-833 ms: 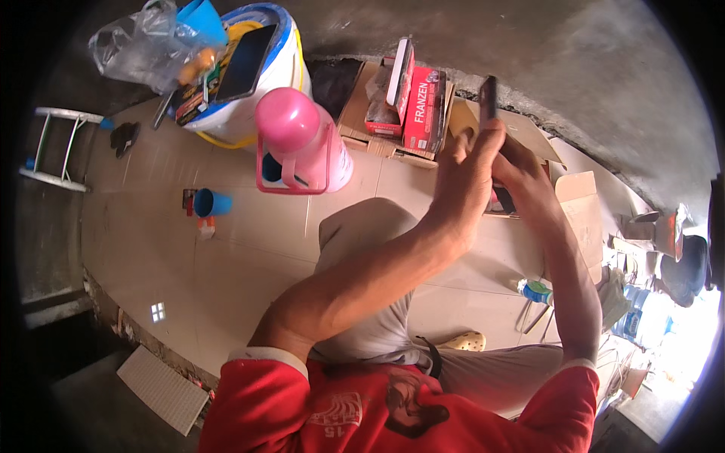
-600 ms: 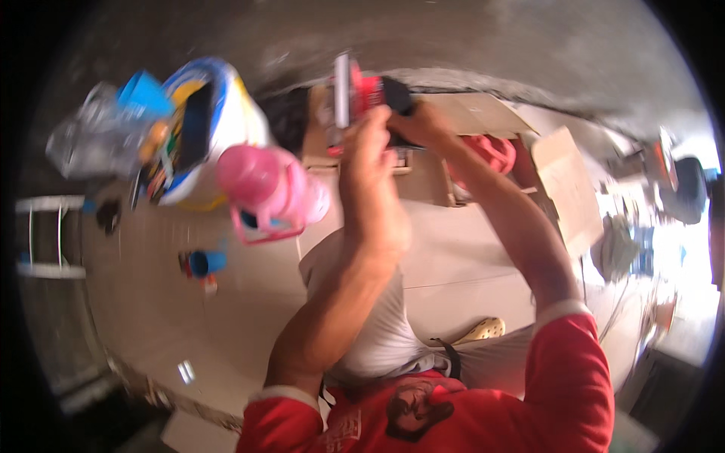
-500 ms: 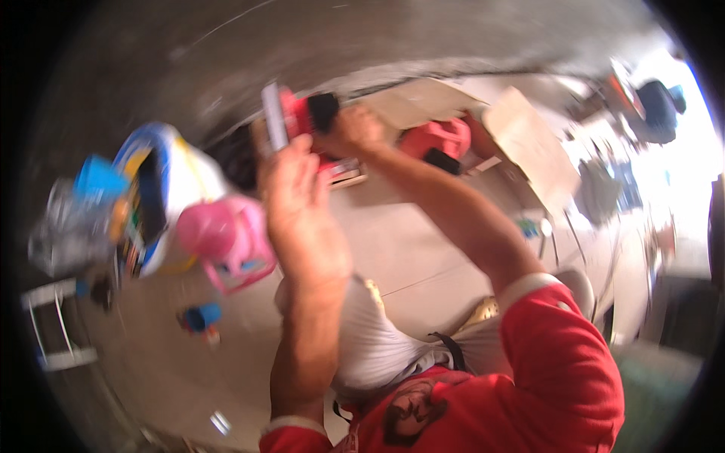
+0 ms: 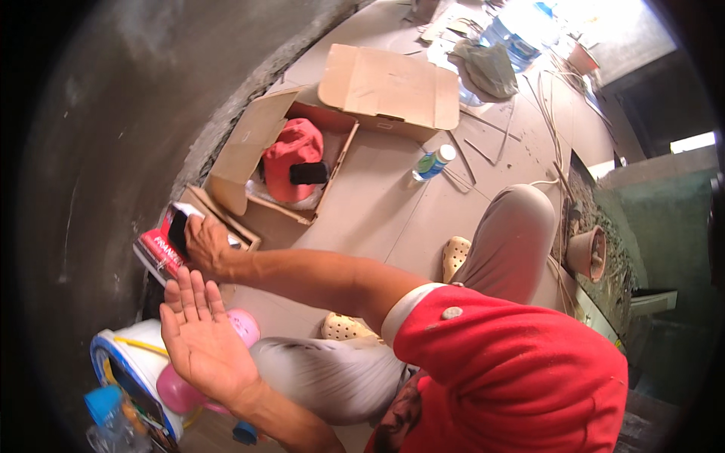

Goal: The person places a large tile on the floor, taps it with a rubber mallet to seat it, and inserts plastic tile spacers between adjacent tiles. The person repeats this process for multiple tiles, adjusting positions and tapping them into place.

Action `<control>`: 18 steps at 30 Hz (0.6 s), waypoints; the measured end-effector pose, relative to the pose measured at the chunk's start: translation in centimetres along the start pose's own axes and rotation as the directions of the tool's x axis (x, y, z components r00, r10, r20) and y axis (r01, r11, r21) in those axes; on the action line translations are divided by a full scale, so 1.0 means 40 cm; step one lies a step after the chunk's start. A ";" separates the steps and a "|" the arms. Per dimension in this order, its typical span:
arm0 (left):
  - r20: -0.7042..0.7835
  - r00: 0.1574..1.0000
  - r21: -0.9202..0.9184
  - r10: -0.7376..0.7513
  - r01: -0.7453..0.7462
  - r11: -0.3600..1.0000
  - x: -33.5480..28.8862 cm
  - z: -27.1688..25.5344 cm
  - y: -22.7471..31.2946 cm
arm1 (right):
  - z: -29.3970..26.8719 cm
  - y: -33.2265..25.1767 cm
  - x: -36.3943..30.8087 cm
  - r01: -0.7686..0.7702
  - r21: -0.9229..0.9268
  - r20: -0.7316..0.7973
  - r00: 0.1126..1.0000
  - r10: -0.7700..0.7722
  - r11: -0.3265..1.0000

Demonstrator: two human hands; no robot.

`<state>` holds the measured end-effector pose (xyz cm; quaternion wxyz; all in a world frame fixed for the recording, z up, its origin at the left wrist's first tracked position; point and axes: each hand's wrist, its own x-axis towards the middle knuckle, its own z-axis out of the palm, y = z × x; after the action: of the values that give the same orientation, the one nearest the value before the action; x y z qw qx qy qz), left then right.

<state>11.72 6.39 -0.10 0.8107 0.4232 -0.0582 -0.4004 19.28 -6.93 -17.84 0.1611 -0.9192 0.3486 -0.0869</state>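
Note:
My right hand [image 4: 208,243] reaches across to the wall side, its fingers curled on a dark, block-shaped object [image 4: 177,232] whose kind I cannot make out. That object lies against a thick red book [image 4: 157,251] with white lettering, which leans near the wall. Just below the book, my left hand [image 4: 208,351] is held palm up, fingers stretched out, with nothing in it. Beyond my right hand stands an open cardboard box [image 4: 220,195] holding a red cap [image 4: 293,147] and a small black object [image 4: 310,173]. A narrow tan box [image 4: 245,240] sits beside the right hand.
A white bucket [image 4: 136,332] and a pink plastic container [image 4: 177,389] stand at lower left. A capped bottle [image 4: 434,162] is on the tiled floor [image 4: 377,204]. Large clear water bottles [image 4: 513,38] and a grey bag [image 4: 487,69] lie farther off; a clay pot [image 4: 587,253] sits right.
The view has swung, so the boxes appear farther left and more of the floor shows. My left hand has come away from beside the red book and turned palm up; my right stays at the dark object.

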 end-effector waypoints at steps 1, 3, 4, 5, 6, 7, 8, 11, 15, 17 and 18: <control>0.047 0.999 0.008 -0.015 0.015 1.000 0.006 0.006 -0.008 | 0.013 0.005 0.005 -0.022 0.058 0.000 1.000 0.022 0.998; 0.014 0.999 0.022 -0.040 0.039 0.999 0.013 0.022 -0.031 | 0.022 0.019 0.011 -0.098 0.259 0.022 0.995 0.096 0.961; 0.084 0.995 0.057 -0.053 0.048 0.997 0.016 0.029 -0.040 | 0.017 0.034 0.014 -0.063 0.267 0.041 0.998 0.054 0.962; 0.070 0.996 0.090 -0.059 0.053 0.995 0.021 0.034 -0.049 | 0.006 0.049 0.016 -0.029 0.257 -0.009 0.999 0.032 0.966; 0.054 0.997 0.129 -0.057 0.050 0.990 0.027 0.039 -0.057 | -0.013 0.071 0.014 0.003 0.251 0.052 0.999 -0.017 0.968; 0.009 0.998 0.155 -0.058 0.056 0.986 0.032 0.041 -0.065 | -0.037 0.097 0.010 0.062 0.254 0.042 0.996 -0.075 0.965; -0.033 0.998 0.211 -0.048 0.054 0.976 0.046 0.045 -0.075 | -0.070 0.131 0.001 0.122 0.264 0.058 0.988 -0.142 0.957; -0.098 0.994 0.448 0.056 -0.006 0.894 0.111 0.054 -0.124 | -0.209 0.260 -0.047 -0.018 0.370 0.151 0.988 -0.041 0.929; -0.101 0.987 0.730 0.125 -0.012 0.684 0.161 0.089 -0.210 | -0.456 0.501 -0.167 -0.188 0.388 0.311 0.948 0.063 0.902; -0.067 0.996 0.905 0.059 0.036 0.425 0.129 0.132 -0.242 | -0.587 0.636 -0.261 -0.248 0.344 0.382 0.918 0.107 0.905; 0.015 1.000 0.933 -0.008 -0.011 0.359 0.092 0.166 -0.241 | -0.657 0.709 -0.320 -0.287 0.342 0.413 0.901 0.132 0.895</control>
<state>5.55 -3.53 -3.88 0.4285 0.8044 -0.2818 -0.2998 -14.75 -24.55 -4.03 0.4158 -0.8229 0.3848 0.0425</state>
